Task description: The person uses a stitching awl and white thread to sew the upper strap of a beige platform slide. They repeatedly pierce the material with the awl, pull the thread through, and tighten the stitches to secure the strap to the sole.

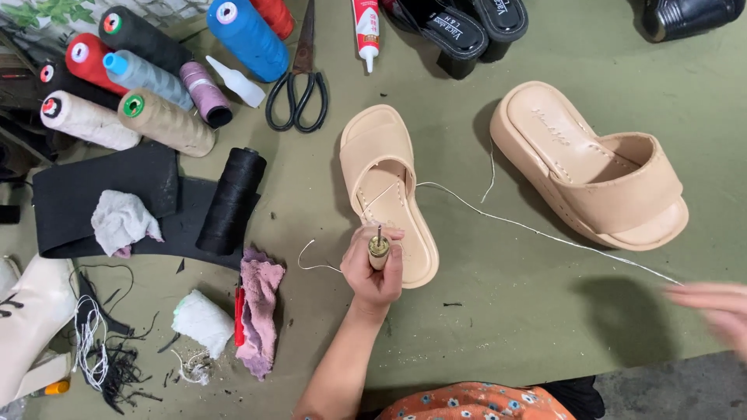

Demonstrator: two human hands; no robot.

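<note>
My left hand (372, 274) is closed around a wooden-handled awl (378, 247), its needle pointing up, at the heel of a beige slide sandal (387, 183) lying flat on the olive table. A white thread (545, 232) runs taut from the sandal's stitched insole to my right hand (712, 309). That hand is blurred at the right edge and seems to pinch the thread's end. A short loose thread tail (310, 260) curls left of my left hand. The matching beige platform sandal (595, 167) lies on its side further right.
Several thread cones (156, 85) and a black spool (232, 201) lie at the upper left. Black scissors (299, 85), a glue tube (364, 29) and black shoes (459, 27) lie at the top. Black fabric (101, 194), rags (259, 307) and thread scraps (101, 350) fill the left.
</note>
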